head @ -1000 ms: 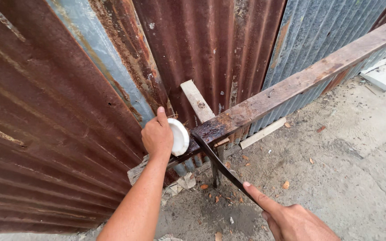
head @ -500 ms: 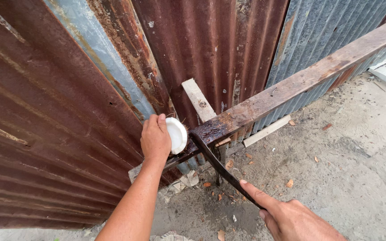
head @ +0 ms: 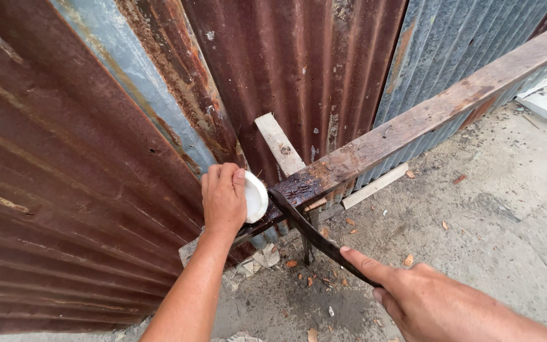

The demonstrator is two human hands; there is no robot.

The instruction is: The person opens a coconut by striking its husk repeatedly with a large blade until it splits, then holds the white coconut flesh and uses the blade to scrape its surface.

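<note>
Right now my left hand [head: 224, 197] has its fingers closed around a white coconut piece [head: 255, 197], pressing it against the low end of the wooden beam [head: 413, 123], just beside the blade tip. My right hand [head: 425, 301] grips the handle of a long dark blade [head: 314, 233], index finger stretched along its spine, remaining fingers curled shut; the tip rests on the wet, dark patch of the beam.

Risks, as I judge them:
- Left fingers sit very near the cutting edge. A slip of the blade sideways toward the coconut would meet the thumb first.
- The beam surface looks wet, so the coconut could skid under pressure and drag the hand into the blade.
- An index finger laid on the spine gives control but weak grip; a hard stroke could twist the handle loose.
- Rusty corrugated sheets [head: 83, 190] stand right behind the left hand; a jerk backward would scrape knuckles on the sheet metal.

Hard to read:
- The handle is buried in my right hand, so I cannot tell its shape.
- Left palm hides most of the coconut; I see only the white face and rim, not whether shell remains.
- What props the beam underneath is hidden, apart from a thin dark post [head: 305, 244].
- Brown bits on the concrete ground [head: 508, 209] are too small to identify.
</note>
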